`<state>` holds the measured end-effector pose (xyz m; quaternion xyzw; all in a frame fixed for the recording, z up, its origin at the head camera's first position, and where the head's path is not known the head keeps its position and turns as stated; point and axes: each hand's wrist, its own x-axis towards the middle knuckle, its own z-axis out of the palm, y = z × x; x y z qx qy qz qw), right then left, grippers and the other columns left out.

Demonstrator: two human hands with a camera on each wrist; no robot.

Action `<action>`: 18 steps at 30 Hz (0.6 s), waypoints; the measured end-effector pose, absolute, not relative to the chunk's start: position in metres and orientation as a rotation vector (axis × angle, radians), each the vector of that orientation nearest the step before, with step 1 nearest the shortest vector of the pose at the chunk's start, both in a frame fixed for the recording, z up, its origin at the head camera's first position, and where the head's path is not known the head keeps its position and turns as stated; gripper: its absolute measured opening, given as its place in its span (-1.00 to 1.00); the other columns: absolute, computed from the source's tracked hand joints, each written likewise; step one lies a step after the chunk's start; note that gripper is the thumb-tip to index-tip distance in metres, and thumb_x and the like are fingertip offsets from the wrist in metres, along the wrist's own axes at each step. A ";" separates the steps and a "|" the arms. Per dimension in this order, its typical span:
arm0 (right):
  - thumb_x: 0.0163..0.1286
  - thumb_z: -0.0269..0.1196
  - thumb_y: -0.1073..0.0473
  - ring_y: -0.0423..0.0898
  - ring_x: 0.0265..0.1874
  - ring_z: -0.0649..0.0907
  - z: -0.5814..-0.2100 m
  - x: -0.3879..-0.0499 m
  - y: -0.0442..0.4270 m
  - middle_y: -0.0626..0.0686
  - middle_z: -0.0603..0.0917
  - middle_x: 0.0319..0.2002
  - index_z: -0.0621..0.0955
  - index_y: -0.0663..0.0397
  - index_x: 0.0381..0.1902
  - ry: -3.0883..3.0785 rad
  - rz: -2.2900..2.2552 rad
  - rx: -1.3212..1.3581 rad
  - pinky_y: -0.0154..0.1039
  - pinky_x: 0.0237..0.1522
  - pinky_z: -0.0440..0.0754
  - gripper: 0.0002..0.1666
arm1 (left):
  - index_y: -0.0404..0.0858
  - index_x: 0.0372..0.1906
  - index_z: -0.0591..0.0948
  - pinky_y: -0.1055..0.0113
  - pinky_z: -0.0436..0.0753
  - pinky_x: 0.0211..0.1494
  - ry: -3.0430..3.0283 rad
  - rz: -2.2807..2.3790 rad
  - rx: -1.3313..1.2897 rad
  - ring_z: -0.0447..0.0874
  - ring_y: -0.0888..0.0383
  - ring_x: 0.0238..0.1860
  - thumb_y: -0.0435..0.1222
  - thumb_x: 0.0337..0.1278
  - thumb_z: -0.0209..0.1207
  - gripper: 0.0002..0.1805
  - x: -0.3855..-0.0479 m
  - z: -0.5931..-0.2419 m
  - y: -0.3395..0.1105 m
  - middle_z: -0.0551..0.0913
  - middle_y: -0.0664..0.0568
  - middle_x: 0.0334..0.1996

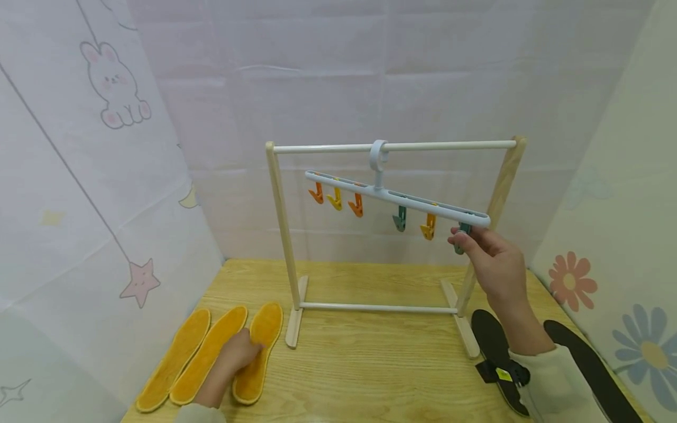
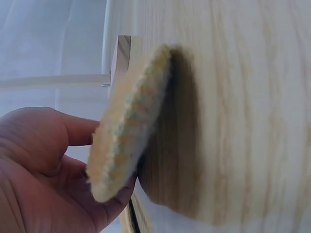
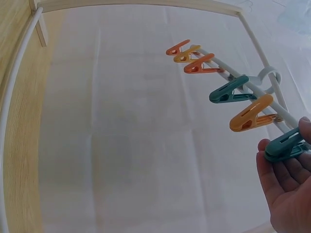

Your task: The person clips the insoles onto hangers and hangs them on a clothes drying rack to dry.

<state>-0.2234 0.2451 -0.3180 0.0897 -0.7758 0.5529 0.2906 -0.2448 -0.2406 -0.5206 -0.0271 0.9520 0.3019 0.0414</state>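
My right hand (image 1: 497, 264) pinches the green clip (image 3: 284, 145) at the right end of a white hanger (image 1: 423, 204), which hooks over the rack's top rod and tilts down to the right. Orange, yellow and green clips (image 1: 399, 220) hang along the hanger with nothing in them. At the lower left, my left hand (image 1: 240, 351) grips the rightmost yellow insole (image 1: 266, 323) by its edges. In the left wrist view that insole (image 2: 129, 126) stands tilted between thumb and fingers, one side lifted off the wood surface.
Two more yellow insoles (image 1: 177, 358) lie at the left of the wooden table (image 1: 365, 364). The rack's right post (image 1: 505, 179) stands behind my right hand. Two black insoles (image 1: 492, 335) lie at the right, partly under my right forearm.
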 end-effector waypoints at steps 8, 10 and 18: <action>0.41 0.35 0.14 -0.27 -0.24 0.78 -0.314 -0.228 0.241 -0.12 0.82 -0.23 0.67 0.30 0.13 -1.903 1.694 0.200 -0.53 -0.06 0.60 -0.56 | -0.72 0.32 0.25 -0.23 0.54 0.14 2.882 1.032 -0.087 0.45 -0.50 0.21 -0.32 0.39 0.12 -0.37 -0.246 -0.519 -0.241 0.39 -0.64 0.23; 0.38 0.38 0.16 -0.24 -0.27 0.79 -0.313 -0.229 0.240 -0.10 0.82 -0.26 0.69 0.32 0.10 -1.857 1.746 0.189 -0.52 -0.08 0.62 -0.57 | -0.71 0.34 0.24 -0.24 0.53 0.15 2.889 1.043 -0.083 0.44 -0.51 0.21 -0.33 0.40 0.11 -0.37 -0.245 -0.519 -0.241 0.38 -0.64 0.24; 0.32 0.42 0.16 -0.19 -0.33 0.80 -0.312 -0.232 0.240 -0.04 0.82 -0.34 0.75 0.31 -0.03 -1.761 1.837 0.115 -0.47 -0.14 0.66 -0.64 | -0.66 0.37 0.23 -0.28 0.49 0.18 2.892 1.112 -0.074 0.40 -0.52 0.25 -0.37 0.42 0.07 -0.41 -0.240 -0.515 -0.237 0.38 -0.63 0.26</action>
